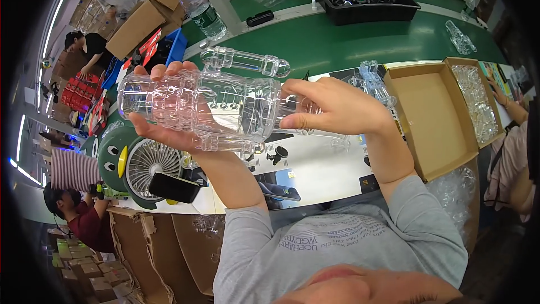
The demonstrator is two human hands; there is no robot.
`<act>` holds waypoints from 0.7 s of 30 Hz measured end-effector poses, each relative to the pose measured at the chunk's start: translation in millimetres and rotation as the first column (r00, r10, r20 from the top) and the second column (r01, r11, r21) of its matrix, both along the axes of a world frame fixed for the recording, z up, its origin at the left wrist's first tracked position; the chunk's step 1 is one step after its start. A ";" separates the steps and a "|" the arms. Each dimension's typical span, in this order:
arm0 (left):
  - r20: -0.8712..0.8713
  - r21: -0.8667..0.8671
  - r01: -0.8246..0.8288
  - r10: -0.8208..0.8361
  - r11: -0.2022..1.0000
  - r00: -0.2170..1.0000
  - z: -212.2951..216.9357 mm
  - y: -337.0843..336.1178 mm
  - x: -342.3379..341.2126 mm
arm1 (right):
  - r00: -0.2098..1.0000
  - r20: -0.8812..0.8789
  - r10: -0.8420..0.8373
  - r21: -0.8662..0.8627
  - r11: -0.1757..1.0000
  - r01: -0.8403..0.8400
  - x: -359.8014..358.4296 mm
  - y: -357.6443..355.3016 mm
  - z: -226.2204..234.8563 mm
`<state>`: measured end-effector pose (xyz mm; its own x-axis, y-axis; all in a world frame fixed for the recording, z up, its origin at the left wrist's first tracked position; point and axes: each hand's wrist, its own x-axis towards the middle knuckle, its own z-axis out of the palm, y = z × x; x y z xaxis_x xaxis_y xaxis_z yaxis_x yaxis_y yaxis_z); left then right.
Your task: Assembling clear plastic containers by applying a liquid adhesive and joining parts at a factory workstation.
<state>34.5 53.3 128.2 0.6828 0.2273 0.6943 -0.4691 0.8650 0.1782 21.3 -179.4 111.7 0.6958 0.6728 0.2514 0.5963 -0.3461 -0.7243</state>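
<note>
Hands raise a clear plastic housing (199, 107) above the green bench (337, 42): left hand (169, 129) cradles it from below, fingers curled over its far edge, right hand (332, 107) pinches its narrow end. Smooth plastic gripped only at the ends could slip or twist, dropping onto the fan (147, 164) and phone (173, 187) below, or cracking a thin side tube.
</note>
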 end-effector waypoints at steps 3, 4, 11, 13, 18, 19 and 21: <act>-0.008 0.015 -0.010 0.010 1.000 1.000 0.0 -1.5 -0.6 | 0.999 -0.036 0.006 -0.011 1.000 -0.007 -1.2 -0.3 2.1; 0.005 0.024 0.005 -0.005 1.000 1.000 -0.4 -2.2 -0.7 | 0.999 -0.040 0.015 -0.012 1.000 -0.016 -1.8 -0.4 3.3; 0.037 0.040 0.073 -0.074 0.997 0.997 -2.5 -2.8 1.7 | 0.999 -0.031 0.019 -0.023 1.000 -0.020 -2.3 -1.4 4.2; 0.031 0.037 0.066 -0.067 0.997 0.997 -1.8 -5.0 0.6 | 1.000 -0.023 0.019 -0.015 1.000 -0.019 -2.3 -1.6 3.9; 0.022 0.032 0.053 -0.053 0.998 0.998 -3.1 -8.0 0.9 | 0.999 -0.024 0.024 -0.011 1.000 -0.024 -2.3 -3.8 3.8; 0.017 0.052 -0.002 0.002 0.999 1.000 -3.1 -8.8 1.1 | 0.999 -0.030 0.025 -0.006 1.000 -0.025 -2.2 -3.5 4.8; 0.017 0.071 -0.053 0.052 0.996 0.999 -2.0 -11.3 0.9 | 0.999 -0.033 0.021 -0.002 1.000 -0.021 -1.0 -3.0 5.8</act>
